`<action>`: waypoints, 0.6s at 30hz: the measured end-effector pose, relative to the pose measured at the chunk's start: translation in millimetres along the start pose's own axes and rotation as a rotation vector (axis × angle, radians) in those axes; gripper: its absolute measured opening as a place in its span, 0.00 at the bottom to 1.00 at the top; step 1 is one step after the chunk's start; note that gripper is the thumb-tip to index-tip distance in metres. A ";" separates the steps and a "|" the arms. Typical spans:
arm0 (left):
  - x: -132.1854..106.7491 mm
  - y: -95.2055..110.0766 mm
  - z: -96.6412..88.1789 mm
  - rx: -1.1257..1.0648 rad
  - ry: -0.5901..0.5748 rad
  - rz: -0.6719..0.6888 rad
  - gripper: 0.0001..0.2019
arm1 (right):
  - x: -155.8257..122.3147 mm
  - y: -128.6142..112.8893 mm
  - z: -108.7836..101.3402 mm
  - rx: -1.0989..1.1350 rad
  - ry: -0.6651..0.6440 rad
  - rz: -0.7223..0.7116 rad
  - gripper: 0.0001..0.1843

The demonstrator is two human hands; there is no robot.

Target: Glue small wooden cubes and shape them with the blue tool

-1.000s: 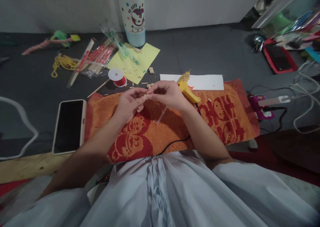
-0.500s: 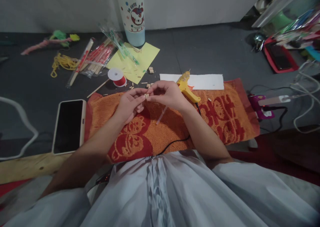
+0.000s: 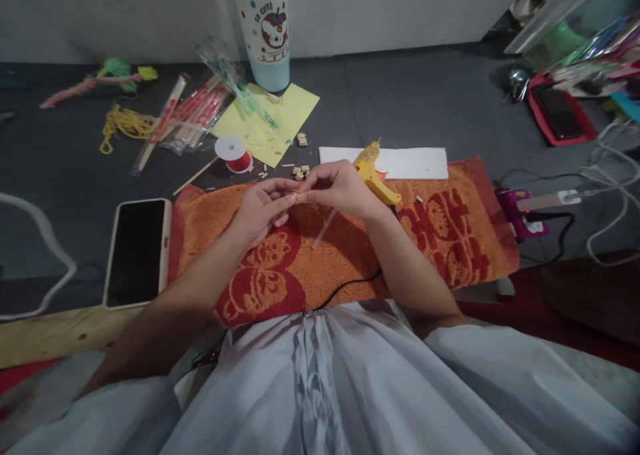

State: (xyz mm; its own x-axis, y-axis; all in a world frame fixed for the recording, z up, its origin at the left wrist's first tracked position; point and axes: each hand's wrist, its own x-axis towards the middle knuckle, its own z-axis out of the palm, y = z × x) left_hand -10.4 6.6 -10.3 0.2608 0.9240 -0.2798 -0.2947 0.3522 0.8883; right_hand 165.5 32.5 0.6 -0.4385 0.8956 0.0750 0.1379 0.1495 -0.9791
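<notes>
Over the orange and red towel [image 3: 340,268], my left hand [image 3: 265,211] and my right hand [image 3: 337,189] meet fingertip to fingertip. Both are closed in a pinch on a small piece of wooden stick [image 3: 297,195], mostly covered by the fingers. Just beyond them lie several short cut stick pieces [image 3: 301,171]. A yellow glue gun [image 3: 373,175] rests right of my right hand, across the towel's edge and a white strip [image 3: 415,163]. Below that hand, a clear glue stick [image 3: 324,229] lies on the towel. A spool of red thread [image 3: 235,155] stands beyond my left hand.
A phone [image 3: 136,253] lies left of the towel. Wrapped chopsticks [image 3: 197,111], yellow cord [image 3: 125,125], a yellow paper sheet [image 3: 295,108] and a tall bottle [image 3: 270,41] are at the back. A purple power adapter [image 3: 520,215] with cables sits at right.
My fingertips have shifted slightly around the small wooden piece, which now shows less between them. The cut pieces behind my right hand are a little more exposed.
</notes>
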 end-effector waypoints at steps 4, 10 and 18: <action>-1.3 1.4 1.1 -0.004 -0.006 -0.011 0.17 | -0.6 0.7 -2.5 -0.035 -0.043 -0.005 0.12; -2.5 3.3 1.9 -0.036 -0.009 -0.044 0.15 | -1.6 -0.9 -1.0 -0.081 -0.041 -0.038 0.12; -1.1 5.3 -1.0 -0.115 -0.019 -0.075 0.12 | 0.0 -2.8 -1.1 -0.133 0.143 0.000 0.09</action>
State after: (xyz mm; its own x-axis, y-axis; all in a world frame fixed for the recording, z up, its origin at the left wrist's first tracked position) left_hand -13.2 7.6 -5.6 0.3025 0.8921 -0.3357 -0.3774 0.4355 0.8172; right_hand 166.1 32.5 3.5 -0.3088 0.9447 0.1101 0.2585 0.1947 -0.9462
